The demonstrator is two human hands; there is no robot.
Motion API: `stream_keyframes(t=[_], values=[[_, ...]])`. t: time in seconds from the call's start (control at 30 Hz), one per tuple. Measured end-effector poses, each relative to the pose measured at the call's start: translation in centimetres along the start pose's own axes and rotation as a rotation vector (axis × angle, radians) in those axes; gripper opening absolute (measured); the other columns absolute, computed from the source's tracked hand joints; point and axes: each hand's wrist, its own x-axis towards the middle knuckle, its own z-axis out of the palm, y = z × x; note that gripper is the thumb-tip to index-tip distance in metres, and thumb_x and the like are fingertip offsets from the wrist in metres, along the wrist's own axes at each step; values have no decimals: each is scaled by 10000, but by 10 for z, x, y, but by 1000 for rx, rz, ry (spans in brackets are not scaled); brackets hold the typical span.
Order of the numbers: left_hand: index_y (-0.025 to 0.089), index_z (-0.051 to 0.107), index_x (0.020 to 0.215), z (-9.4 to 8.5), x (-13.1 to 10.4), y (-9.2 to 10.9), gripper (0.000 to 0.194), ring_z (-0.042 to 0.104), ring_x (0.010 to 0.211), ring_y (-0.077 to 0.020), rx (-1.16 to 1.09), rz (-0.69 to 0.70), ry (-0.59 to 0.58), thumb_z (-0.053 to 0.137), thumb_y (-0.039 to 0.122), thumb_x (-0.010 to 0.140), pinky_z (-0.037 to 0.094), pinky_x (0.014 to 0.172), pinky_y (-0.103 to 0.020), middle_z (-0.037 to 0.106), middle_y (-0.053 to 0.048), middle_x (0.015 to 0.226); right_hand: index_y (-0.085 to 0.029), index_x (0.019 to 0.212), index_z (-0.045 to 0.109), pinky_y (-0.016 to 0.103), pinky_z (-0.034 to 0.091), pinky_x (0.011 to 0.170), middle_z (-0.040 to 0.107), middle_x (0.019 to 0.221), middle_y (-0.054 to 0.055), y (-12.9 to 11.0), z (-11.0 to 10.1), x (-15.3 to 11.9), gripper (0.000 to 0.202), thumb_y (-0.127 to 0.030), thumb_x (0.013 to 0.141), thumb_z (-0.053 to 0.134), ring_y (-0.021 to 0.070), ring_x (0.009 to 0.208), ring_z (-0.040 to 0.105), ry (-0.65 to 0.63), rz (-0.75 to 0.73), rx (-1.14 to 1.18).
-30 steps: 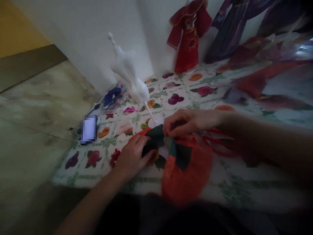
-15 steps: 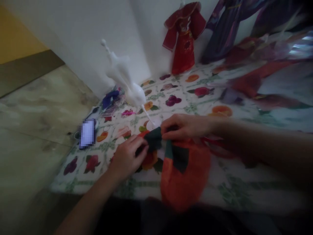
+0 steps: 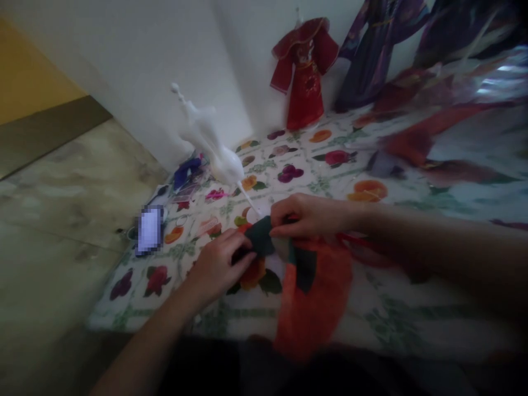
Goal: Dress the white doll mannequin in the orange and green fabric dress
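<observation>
While my left fingers (image 3: pixel 236 241) and right fingers (image 3: pixel 284 209) pinch the orange-and-green cloth (image 3: pixel 315 308) before the white torso-shaped mannequin (image 3: pixel 226 160), more pale underside (image 3: pixel 281 245) has turned up, exposing its edge for working.

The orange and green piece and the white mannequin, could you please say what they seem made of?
The orange and green piece looks like matte fabric, folding and drooping softly. The white mannequin seems smooth, slightly glossy plastic, given its soft highlights, though painted material is possible.

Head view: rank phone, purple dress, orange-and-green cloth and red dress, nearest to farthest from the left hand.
1. Orange-and-green cloth: touching the left hand.
2. Phone: left side.
3. Red dress: far back, right.
4. Purple dress: further right.
</observation>
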Motion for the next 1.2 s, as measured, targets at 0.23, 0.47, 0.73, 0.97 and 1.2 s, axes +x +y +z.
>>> stream_keyframes(t=[0.23, 0.47, 0.73, 0.97, 1.2], values=[[182, 612, 870, 10, -1, -2, 113, 583, 818, -201, 143, 33, -43, 500, 167, 877, 465, 738, -343, 626, -58, 896, -175, 676, 571, 262, 334, 593, 563, 715, 4, 4, 1, 0, 316, -419, 875, 587, 109, 640, 447, 25, -2, -17], [190, 629, 775, -14, 11, -12, 91, 576, 772, -147, -106, -41, 2, 567, 149, 829, 431, 726, -275, 635, 1, 797, -178, 677, 560, 265, 323, 583, 551, 705, 2, 6, 1, 1, 315, -422, 875, 584, 106, 622, 437, 26, -6, -51], [174, 603, 829, -25, 11, -26, 158, 520, 645, -109, -626, -262, 16, 614, 329, 856, 419, 582, -229, 582, 5, 757, -178, 732, 599, 265, 359, 619, 580, 730, 7, 4, -1, 1, 272, -407, 879, 593, 119, 653, 478, 63, -12, -70], [177, 587, 821, -28, 14, -19, 203, 528, 656, -109, -882, -342, 140, 692, 349, 799, 449, 597, -229, 565, 1, 764, -200, 987, 695, 306, 431, 821, 639, 1002, 68, -12, 1, -1, 209, -363, 862, 653, 185, 912, 577, 205, -182, -105], [181, 584, 840, -24, 11, -5, 180, 511, 661, -102, -760, -276, 82, 649, 348, 863, 427, 606, -219, 565, 13, 753, -191, 970, 683, 273, 412, 741, 647, 931, 37, -24, 11, -1, 306, -461, 827, 696, 167, 855, 570, 269, -135, 63]])
